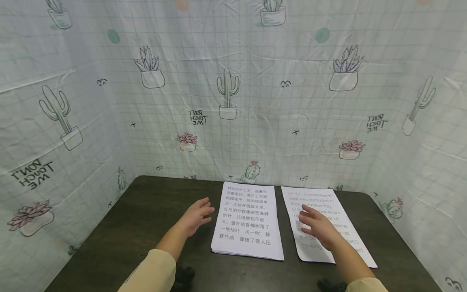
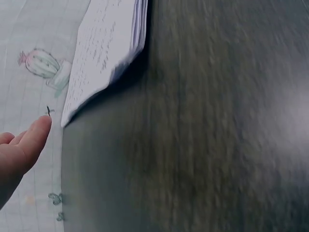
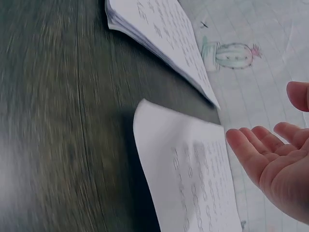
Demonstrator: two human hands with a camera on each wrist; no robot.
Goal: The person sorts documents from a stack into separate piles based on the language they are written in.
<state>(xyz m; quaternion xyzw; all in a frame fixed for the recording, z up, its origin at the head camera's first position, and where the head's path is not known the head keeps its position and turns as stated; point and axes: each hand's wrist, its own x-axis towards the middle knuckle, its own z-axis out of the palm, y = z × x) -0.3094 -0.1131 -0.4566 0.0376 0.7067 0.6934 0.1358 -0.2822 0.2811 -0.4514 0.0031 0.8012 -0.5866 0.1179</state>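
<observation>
A stack of paper sheets [image 1: 248,219] printed with Chinese characters lies on the table, several layers showing at its edge in the left wrist view. To its right is a sheet [image 1: 310,253] printed in English, one corner curling up in the right wrist view. My left hand [image 1: 196,217] hovers left of the stack, fingers loosely extended and nothing in them. Over the English sheet, my right hand [image 1: 321,228] hangs with relaxed, spread fingers, hiding part of the text in the head view. Its palm [image 3: 289,181] shows bare in the right wrist view.
The dark wooden table [image 1: 146,215] meets a cloth backdrop [image 1: 255,101] printed with cacti at its back and sides. Two small black objects, one [image 1: 185,275] by the left sleeve and another [image 1: 330,285] by the right sleeve, sit at the near edge.
</observation>
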